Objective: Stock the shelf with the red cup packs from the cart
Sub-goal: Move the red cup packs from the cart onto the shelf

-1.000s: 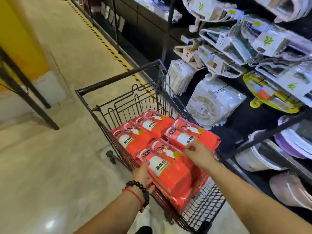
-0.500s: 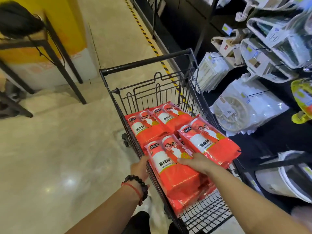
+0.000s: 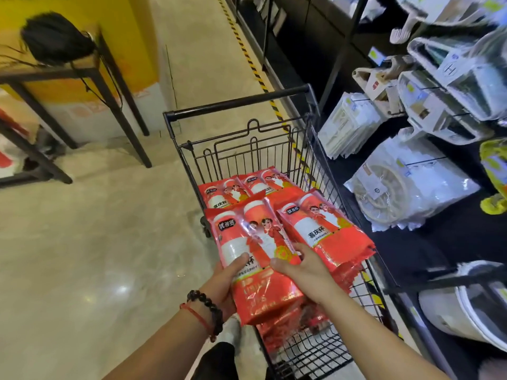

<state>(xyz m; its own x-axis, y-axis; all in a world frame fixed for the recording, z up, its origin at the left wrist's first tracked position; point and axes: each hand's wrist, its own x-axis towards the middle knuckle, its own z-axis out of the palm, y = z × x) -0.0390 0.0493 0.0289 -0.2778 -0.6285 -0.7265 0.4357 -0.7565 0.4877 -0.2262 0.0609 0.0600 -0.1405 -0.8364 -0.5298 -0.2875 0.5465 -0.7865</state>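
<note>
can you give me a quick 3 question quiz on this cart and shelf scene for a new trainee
1. True or false: the left hand grips the near-left red cup pack with its thumb on top.
2. Multiple choice: the right hand holds
A. the cart handle
B. the near-right red cup pack
C. a white bagged item on the shelf
3. Fill in: the packs still lying flat at the far end are inside the black wire ____.

Key: 1 true; 2 B; 3 cart
</note>
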